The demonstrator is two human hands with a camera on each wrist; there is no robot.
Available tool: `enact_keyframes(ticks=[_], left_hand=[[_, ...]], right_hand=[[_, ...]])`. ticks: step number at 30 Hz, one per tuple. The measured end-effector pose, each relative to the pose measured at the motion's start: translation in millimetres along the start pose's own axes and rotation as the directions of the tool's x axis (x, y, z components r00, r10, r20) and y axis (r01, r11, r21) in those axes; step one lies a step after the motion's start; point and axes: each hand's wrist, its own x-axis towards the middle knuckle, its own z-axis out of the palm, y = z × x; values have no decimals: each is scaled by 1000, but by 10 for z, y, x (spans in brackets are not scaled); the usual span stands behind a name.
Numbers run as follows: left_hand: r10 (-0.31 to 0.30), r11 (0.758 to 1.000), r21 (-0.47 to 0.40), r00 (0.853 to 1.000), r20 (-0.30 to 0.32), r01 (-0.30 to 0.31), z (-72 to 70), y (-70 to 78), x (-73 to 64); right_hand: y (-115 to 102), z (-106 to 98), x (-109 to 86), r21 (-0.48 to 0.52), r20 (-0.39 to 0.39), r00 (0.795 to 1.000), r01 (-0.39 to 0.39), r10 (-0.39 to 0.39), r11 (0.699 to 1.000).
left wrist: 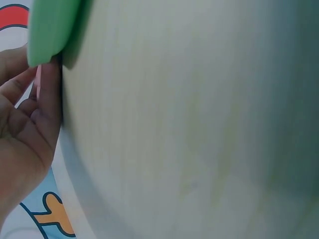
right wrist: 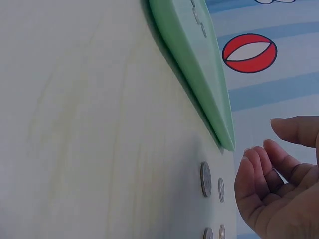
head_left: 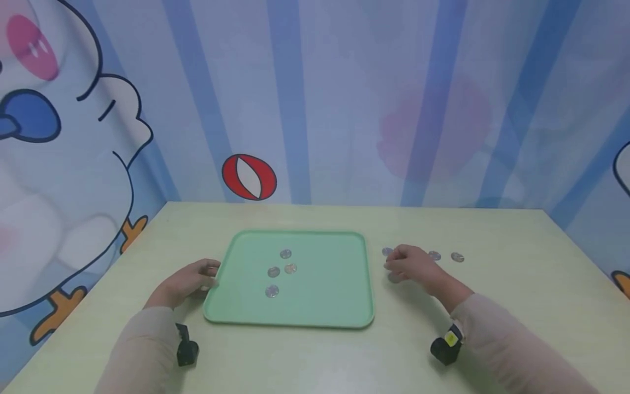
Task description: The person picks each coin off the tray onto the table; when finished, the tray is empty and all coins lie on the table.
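Note:
Several silver coins lie in the left half of a light green tray. My left hand is at the tray's left edge, its fingertips right at the rim; in the left wrist view, fingers meet the underside of the tray corner. To the right of the tray, my right hand hovers low over more coins. Its thumb stands apart from the loosely bent fingers, with nothing between them. One coin shows just beyond the fingertips and another coin is partly covered by the hand.
Two more coins, one just behind the right hand and one farther right, lie on the pale yellow table. A striped blue backdrop with cartoon figures rises behind the table's far edge.

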Motion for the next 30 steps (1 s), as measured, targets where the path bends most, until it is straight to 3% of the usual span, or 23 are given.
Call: enact_keyframes(ticks=[18,30], left_hand=[[-7,1000,-8,1000,4,8,15,28,-28],[-25,1000,-2,1000,1,25,12,20,-1]], right_hand=[[-332,668,90,144,64,996,46,-56,989],[-483,1091,119,172,101,990,76,-94,982]])
